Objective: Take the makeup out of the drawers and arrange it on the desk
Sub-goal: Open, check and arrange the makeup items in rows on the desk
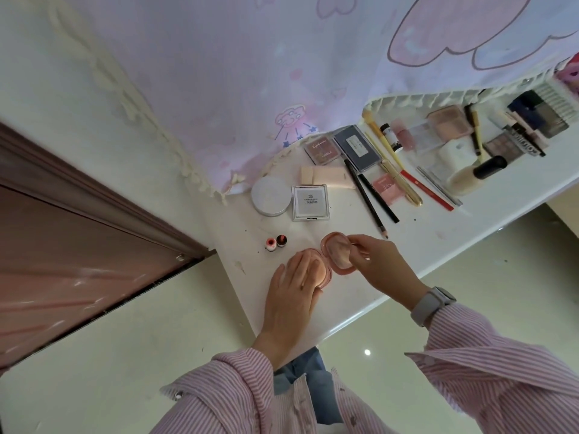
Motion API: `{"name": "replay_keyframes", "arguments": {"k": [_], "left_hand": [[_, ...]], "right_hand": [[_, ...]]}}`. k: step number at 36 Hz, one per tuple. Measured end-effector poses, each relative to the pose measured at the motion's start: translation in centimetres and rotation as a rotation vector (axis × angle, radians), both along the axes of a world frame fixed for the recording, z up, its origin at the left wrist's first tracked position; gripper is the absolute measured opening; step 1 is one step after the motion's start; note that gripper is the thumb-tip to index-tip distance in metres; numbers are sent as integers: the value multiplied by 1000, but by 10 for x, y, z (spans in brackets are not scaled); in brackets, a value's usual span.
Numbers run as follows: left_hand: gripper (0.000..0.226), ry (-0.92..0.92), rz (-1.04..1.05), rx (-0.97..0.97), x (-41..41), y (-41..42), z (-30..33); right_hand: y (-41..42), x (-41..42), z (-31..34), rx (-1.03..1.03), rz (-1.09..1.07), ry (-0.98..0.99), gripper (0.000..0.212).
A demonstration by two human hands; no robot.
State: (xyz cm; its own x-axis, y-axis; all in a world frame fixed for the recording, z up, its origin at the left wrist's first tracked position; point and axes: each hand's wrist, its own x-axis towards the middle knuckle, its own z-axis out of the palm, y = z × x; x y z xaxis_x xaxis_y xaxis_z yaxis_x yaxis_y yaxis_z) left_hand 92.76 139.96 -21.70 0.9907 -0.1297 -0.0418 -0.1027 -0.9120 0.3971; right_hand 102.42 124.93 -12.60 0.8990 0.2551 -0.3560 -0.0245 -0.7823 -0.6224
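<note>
A pink round compact (329, 261) is lying open near the worktop's (438, 245) front edge, close to its left corner. The left hand (297, 277) is resting flat on the compact's base, fingers straight. The right hand (376, 261) is pinching a pale puff (340, 250) against the raised lid. Two small bottles (275, 242) are standing just left of the compact. Behind it, a white round tin (271, 195) and a square clear case (310, 202) are sitting side by side. Pencils, palettes and brushes are lying along the back edge toward the right.
</note>
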Motion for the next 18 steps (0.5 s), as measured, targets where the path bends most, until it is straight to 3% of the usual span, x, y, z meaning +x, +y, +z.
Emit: {"name": "replay_keyframes", "arguments": {"k": [11, 18], "left_hand": [[51, 80, -19, 44, -6, -1, 4], [35, -219, 60, -132, -30, 27, 17]], "right_hand": [[0, -2, -2, -11, 24, -13, 30], [2, 6, 2, -18, 32, -141, 32]]}}
